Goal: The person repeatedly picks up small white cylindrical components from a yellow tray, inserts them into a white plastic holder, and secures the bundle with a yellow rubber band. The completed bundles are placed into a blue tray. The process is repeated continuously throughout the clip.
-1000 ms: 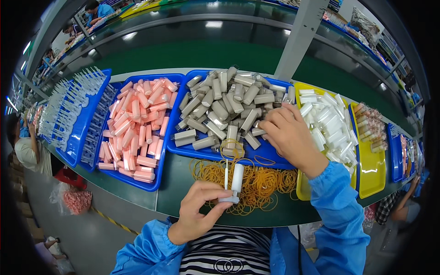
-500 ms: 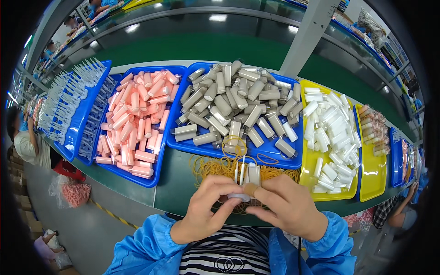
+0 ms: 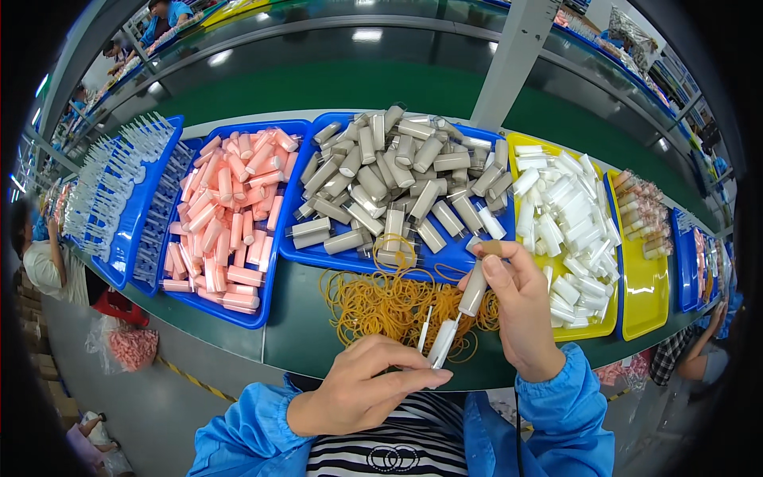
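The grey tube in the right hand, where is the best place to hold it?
Probably round its middle, coming from the right side, as the right hand does. The grey tube is a slim cylinder standing nearly upright, so fingers wrap its smooth side easily, leaving its lower end free near the white piece in the left hand.

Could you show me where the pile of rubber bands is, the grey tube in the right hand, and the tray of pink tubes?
rubber bands [image 3: 380, 306]: head view, middle of the orange heap.
grey tube [image 3: 472, 291]: head view, its lower body.
pink tubes tray [image 3: 280, 131]: head view, blue rim.
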`<state>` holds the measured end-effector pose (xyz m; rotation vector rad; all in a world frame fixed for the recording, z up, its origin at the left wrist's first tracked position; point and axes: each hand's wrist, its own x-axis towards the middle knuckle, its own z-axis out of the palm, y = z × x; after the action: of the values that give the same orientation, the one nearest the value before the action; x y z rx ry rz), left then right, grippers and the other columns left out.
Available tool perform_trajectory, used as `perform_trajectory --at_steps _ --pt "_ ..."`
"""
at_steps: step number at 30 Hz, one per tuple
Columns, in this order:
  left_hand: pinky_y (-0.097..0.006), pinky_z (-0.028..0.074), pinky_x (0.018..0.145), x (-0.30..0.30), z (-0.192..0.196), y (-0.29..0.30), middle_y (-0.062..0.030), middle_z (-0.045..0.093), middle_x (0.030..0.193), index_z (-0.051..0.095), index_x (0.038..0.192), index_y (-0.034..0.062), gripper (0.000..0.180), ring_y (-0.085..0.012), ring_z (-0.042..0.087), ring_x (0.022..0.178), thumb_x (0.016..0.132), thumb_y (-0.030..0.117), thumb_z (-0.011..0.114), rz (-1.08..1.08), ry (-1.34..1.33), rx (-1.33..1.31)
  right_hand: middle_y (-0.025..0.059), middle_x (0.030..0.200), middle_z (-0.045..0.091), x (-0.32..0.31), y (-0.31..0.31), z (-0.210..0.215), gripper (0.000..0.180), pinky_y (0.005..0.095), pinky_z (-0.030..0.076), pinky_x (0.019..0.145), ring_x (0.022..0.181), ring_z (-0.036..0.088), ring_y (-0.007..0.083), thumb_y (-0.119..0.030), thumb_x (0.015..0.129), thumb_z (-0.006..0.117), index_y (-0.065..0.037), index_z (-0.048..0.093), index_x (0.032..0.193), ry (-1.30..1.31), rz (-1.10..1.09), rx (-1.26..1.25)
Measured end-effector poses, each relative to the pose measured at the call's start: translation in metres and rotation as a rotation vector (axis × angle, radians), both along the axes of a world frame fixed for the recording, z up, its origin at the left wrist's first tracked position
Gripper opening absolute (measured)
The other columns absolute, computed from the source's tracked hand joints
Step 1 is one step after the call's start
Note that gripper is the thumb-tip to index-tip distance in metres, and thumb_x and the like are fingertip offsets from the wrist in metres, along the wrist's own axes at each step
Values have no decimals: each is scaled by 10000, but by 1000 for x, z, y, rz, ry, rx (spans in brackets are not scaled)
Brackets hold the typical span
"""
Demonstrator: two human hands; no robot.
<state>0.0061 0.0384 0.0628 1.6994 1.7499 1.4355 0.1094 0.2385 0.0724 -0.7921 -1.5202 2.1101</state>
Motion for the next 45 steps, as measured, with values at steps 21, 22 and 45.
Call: perform_trajectory --at_steps 21,22,45 --pt "-359 508 699 -2 -30 1 -85 647 1074 619 1115 74 429 -255 649 862 724 46 794 222 110 252 142 1050 622 17 -46 -21 213 401 407 1033 834 682 193 -88 966 541 24 535 1146 41 39 662" --pt "-361 514 697 -4 -31 0 -93 648 1084 610 1115 73 442 -257 655 866 721 59 808 211 119 267 148 1102 586 16 -54 -19 210 433 296 1116 823 680 194 -95 971 522 18 530 1148 119 23 539" --pt "-284 520 608 -25 -63 -71 -99 633 951 671 1088 50 368 -201 632 728 746 -31 779 708 180 241 41 968 652 -230 -86 -10 246 380 417 903 975 599 229 -87 754 645 -100 661 1000 214 949 2030"
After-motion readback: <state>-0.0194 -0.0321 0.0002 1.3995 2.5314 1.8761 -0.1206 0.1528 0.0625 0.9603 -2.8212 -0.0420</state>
